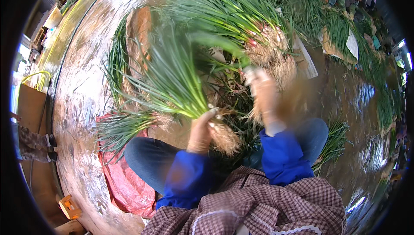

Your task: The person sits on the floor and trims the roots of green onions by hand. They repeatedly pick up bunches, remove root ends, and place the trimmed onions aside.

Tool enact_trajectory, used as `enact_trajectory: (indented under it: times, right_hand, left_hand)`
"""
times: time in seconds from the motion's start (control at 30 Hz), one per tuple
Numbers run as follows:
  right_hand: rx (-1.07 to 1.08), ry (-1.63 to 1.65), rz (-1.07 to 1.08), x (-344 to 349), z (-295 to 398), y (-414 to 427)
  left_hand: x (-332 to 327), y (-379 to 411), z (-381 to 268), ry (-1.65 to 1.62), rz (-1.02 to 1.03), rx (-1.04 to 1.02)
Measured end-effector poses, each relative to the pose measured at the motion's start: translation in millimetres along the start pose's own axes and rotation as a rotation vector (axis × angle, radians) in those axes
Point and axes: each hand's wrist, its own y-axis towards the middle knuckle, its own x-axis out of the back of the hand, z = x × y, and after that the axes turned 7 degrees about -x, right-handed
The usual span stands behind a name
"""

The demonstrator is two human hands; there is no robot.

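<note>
My left hand (201, 130) is closed around a thick bunch of scallion-like green plants (181, 89). Its long leaves fan up and away, while the shaggy pale roots (223, 139) hang out on the right of my fist. To the right, my right hand (263, 89) is blurred by motion. It grips a few green stalks (234, 52), also blurred, whose leaves trail to the upper left. Just beyond it lies a large pile of the same plants (226, 15), with reddish stem bases and tangled roots (271, 50) towards me. Loose leaves and stems (233, 89) lie between my hands.
A smaller bunch (129, 126) lies on a red woven sack (127, 180) by my left knee. More plants (118, 60) lie beside a brown sack (139, 31). Wet floor spreads around. Another person's legs (35, 141) stand at left; people and heaps (343, 31) are at upper right.
</note>
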Motion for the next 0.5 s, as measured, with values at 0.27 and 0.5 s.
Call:
enact_trajectory:
  times: [0.27,0.5]
  right_hand:
    - [-0.204,-0.019,0.336,15,-10,11]
    - [0.521,-0.917,-0.019,-28,-49,-47]
  left_hand:
    - [-24,0,-4,-0.071,0.141,0.152]
    - [-3,-5,13,0.219,0.095,0.176]
